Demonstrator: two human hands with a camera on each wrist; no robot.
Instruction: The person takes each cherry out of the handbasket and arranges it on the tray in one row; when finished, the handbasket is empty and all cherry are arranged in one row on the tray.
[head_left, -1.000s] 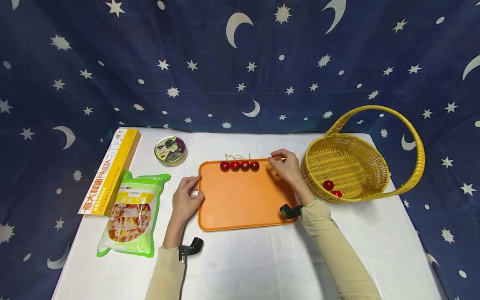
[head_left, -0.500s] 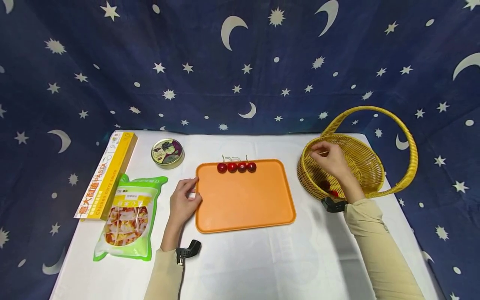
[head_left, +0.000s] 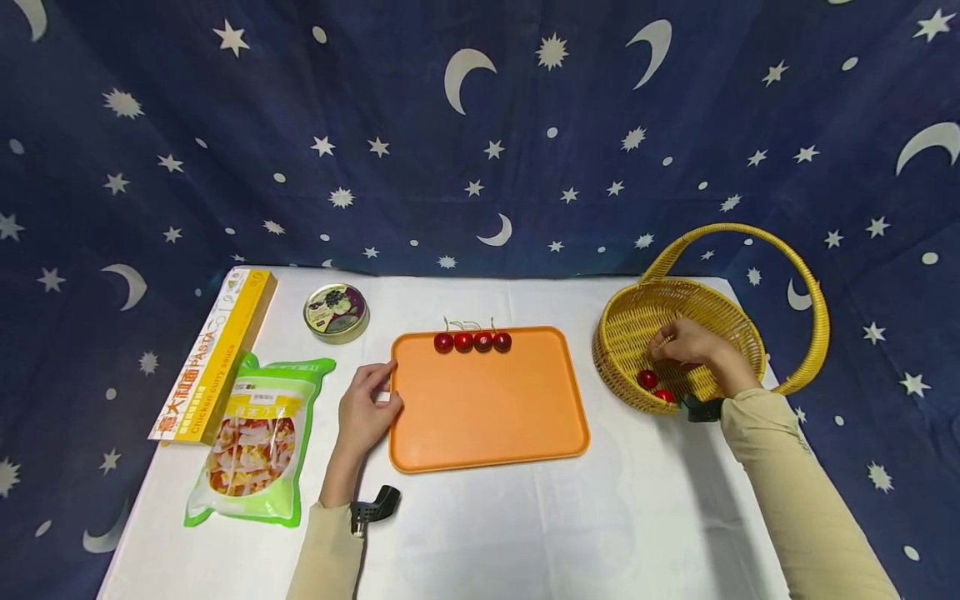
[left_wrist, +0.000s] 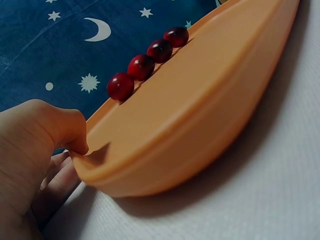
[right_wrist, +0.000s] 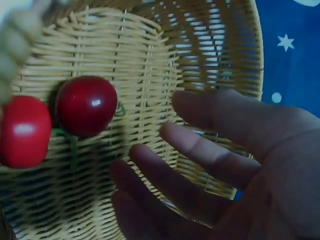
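Head: six cherries [head_left: 483, 342], one tray [head_left: 491, 408]

In the head view, the bottom edge cuts off the left sleeve [head_left: 327, 550] and the right sleeve [head_left: 806, 492]. The right hand [head_left: 693, 343] covers part of the inside of the basket [head_left: 611, 364]. The tiny words on the round tin [head_left: 336, 310] are too small to read. The green bag [head_left: 251, 442] hides a bit of the yellow box [head_left: 217, 367].

In the left wrist view, the left hand [left_wrist: 32, 140] runs off the side, and the tray [left_wrist: 165, 112] hides some fingertips. In the right wrist view, the left edge cuts off one cherry [right_wrist: 25, 132], and the handle [right_wrist: 17, 42] looks blurry.
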